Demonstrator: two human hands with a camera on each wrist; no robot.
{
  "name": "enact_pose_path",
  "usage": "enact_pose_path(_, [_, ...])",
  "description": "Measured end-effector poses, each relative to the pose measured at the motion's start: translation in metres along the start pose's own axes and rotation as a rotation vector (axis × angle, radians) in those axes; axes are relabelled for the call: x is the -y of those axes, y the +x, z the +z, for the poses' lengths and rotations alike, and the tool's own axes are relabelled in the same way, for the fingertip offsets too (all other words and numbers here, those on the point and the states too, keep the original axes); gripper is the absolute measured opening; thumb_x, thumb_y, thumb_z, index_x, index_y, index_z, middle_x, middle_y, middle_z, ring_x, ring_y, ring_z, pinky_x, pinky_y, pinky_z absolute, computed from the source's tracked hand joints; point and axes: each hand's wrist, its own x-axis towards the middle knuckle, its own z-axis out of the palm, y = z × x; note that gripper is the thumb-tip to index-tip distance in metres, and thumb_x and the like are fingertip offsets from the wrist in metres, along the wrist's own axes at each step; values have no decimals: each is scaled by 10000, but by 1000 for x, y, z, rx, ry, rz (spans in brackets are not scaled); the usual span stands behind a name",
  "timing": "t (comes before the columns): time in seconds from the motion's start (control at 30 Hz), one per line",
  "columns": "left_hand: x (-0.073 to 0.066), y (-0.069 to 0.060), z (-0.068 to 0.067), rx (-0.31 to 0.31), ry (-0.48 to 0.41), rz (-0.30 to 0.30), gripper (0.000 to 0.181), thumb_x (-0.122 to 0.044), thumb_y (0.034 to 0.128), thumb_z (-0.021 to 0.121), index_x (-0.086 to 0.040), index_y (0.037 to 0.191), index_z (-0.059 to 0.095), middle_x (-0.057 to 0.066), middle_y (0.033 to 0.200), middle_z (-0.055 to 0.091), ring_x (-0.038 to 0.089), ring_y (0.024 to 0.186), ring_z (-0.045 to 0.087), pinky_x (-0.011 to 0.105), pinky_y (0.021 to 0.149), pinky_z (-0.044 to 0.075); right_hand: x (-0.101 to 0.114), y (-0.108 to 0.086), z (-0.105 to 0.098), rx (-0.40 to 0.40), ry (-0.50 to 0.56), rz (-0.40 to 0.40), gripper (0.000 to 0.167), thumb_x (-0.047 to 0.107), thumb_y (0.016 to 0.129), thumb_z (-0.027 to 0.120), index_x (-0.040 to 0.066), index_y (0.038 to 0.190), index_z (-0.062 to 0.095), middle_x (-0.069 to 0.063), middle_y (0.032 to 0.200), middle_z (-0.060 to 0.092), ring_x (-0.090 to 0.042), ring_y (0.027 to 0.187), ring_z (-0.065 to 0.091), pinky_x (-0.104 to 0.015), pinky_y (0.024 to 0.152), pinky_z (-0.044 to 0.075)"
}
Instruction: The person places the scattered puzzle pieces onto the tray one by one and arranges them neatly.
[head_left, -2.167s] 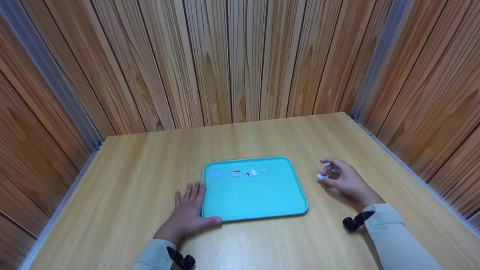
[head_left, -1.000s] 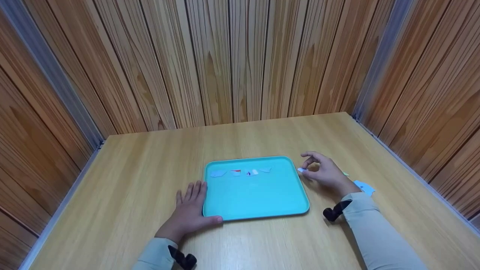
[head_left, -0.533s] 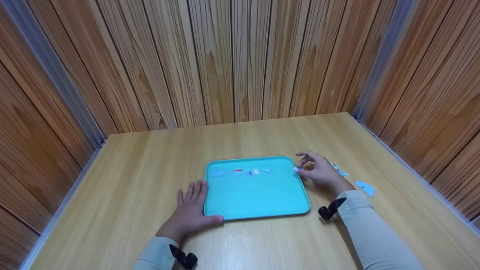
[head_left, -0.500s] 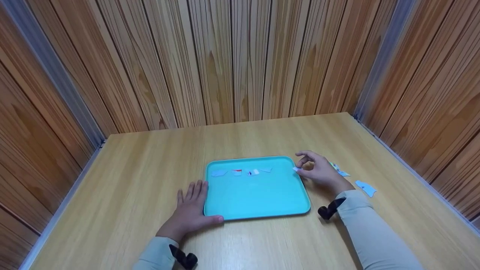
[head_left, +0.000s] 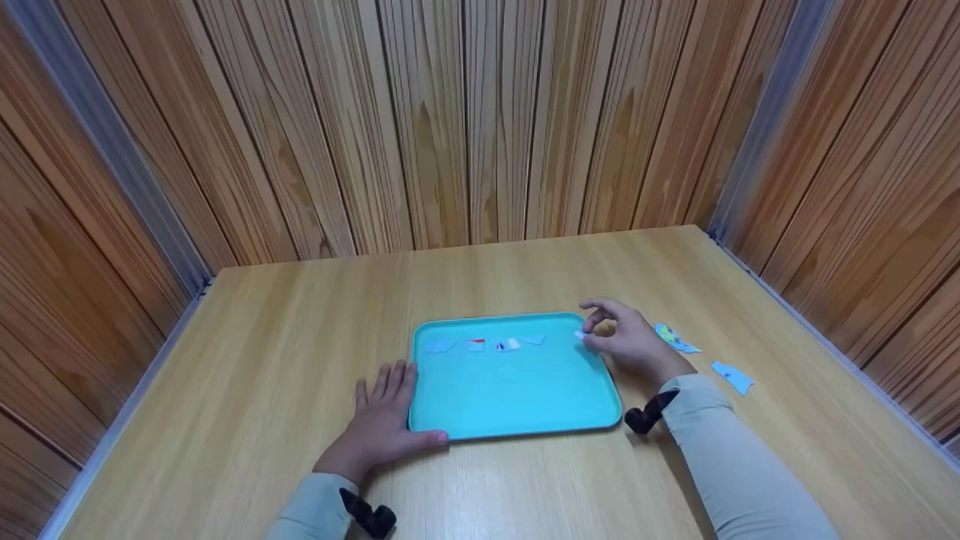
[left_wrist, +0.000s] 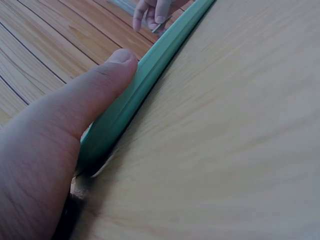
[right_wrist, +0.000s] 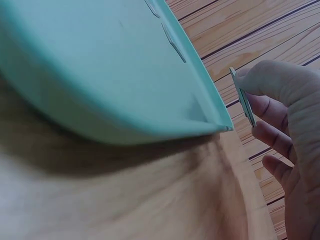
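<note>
A turquoise tray (head_left: 510, 405) lies on the table, with several small paper-like pieces in a row near its far edge, among them a pale blue one (head_left: 439, 346) and one with a red edge (head_left: 476, 346). My left hand (head_left: 382, 427) rests at the tray's left near corner, fingers spread, thumb (left_wrist: 112, 75) along the rim. Over the tray's far right corner, my right hand (head_left: 630, 341) pinches a small flat piece (right_wrist: 243, 98) between thumb and fingers, above the tray in the right wrist view.
Right of the tray on the wooden table (head_left: 300, 315) lie a multicoloured piece or pieces (head_left: 677, 340), whose count I cannot tell, and a light blue piece (head_left: 733, 377). Wood-panelled walls (head_left: 465, 120) stand behind and at both sides.
My right hand has moved left from the table beside the loose pieces to the tray's right edge, carrying the pinched piece. The pieces on the right are uncovered now. My left hand stays at the corner.
</note>
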Motion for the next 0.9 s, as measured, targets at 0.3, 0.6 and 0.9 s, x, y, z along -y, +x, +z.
enact_pose_path(0.3, [-2,-1,-2,11,-8,-6,1264,-854,751,592,-108,1636,85,154,1696,42,381,1549,-60,664,1151,-117,4,4,6,6,3,27,546,225,958,715,171,1453,489,-27,1144,621,-269,1226,457,-472,1001,326])
enact_pose_path(0.6, [-1,-1,-2,20,-7,-5,1258,-856,758,583,-117,1637,68,141,1697,18,372,1549,-76,659,1152,-126,8,9,12,15,29,7,531,194,961,709,136,1446,500,-42,1130,634,-281,1246,462,-534,1087,313])
enact_pose_path(0.9, [-1,-1,-2,12,11,-6,1267,-859,749,587,-105,1635,85,157,1694,40,377,1550,-60,662,1153,-114,10,16,18,28,32,-59,545,115,943,723,74,1438,499,-80,1100,648,-314,1167,517,-559,1064,330])
